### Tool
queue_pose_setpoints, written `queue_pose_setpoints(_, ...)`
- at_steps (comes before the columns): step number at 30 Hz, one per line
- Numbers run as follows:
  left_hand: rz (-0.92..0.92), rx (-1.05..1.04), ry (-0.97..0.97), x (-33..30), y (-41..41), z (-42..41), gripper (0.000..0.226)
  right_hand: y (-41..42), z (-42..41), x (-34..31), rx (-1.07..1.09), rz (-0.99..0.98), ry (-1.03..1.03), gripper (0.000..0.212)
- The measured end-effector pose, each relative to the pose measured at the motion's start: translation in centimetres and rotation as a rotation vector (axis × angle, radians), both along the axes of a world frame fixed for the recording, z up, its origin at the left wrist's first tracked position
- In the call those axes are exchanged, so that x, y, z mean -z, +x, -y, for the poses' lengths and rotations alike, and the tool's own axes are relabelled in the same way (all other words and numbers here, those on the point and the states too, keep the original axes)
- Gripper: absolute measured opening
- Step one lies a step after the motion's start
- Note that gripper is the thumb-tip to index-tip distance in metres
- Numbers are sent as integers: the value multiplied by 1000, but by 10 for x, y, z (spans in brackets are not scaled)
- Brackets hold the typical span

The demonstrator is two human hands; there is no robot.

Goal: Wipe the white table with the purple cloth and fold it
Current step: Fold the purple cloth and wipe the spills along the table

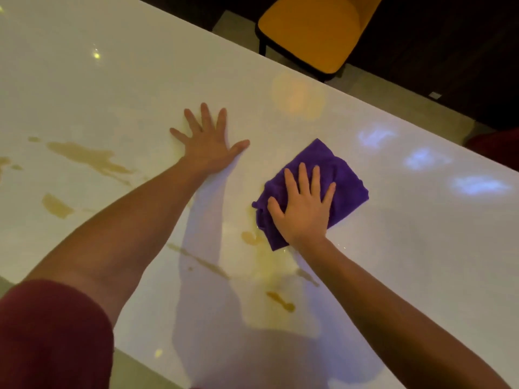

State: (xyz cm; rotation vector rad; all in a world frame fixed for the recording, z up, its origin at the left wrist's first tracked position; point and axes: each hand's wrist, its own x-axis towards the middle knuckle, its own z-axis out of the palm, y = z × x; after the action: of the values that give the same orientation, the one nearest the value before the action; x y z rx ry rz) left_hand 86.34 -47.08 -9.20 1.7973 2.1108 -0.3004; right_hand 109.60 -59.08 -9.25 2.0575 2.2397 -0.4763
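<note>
The glossy white table point(118, 88) fills most of the view. A crumpled purple cloth point(341, 175) lies on it right of centre. My right hand point(302, 206) presses flat on the cloth with fingers spread, covering its near half. My left hand point(209, 141) rests palm down on the bare tabletop to the left of the cloth, fingers apart, holding nothing. Brownish-yellow spill patches point(90, 160) streak the table at the left, and more stains point(280, 301) lie near the cloth and toward the near edge.
A yellow-seated chair point(311, 29) with dark legs stands beyond the table's far edge. Dark floor lies at the upper right. Light reflections point(427, 158) glare on the right part of the table. My dark red sleeve point(50, 332) fills the lower left corner.
</note>
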Motion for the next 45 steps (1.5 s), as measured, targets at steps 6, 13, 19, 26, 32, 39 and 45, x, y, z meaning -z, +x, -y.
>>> queue_pose_setpoints(6, -19, -8, -87, 0, 0, -7, 107, 64, -85, -1, -411, 0, 36, 75)
queue_pose_setpoints(13, -31, -39, -89, 6, 1, -7, 110, 140, -19, 15, -135, -62, 132, 67)
queue_pose_setpoints(19, -91, 32, 47, -5, 11, 1, 97, 136, 72, 7, 292, -71, 109, 68)
queue_pose_setpoints(26, 33, 350, 268, 0, 84, 38, 66, 131, 135, -7, 364, -149, 163, 72)
queue_pose_setpoints(32, 76, 283, 89, 8, 122, 57, 81, 161, 92, 3, -450, -171, 96, 58)
queue_pose_setpoints(39, 44, 258, 30, 11, 121, 54, 85, 189, 135, 24, -335, -80, 148, 65)
queue_pose_setpoints(45, 80, 284, -1, -9, 120, 50, 81, 59, 168, 4, 97, -118, 67, 70)
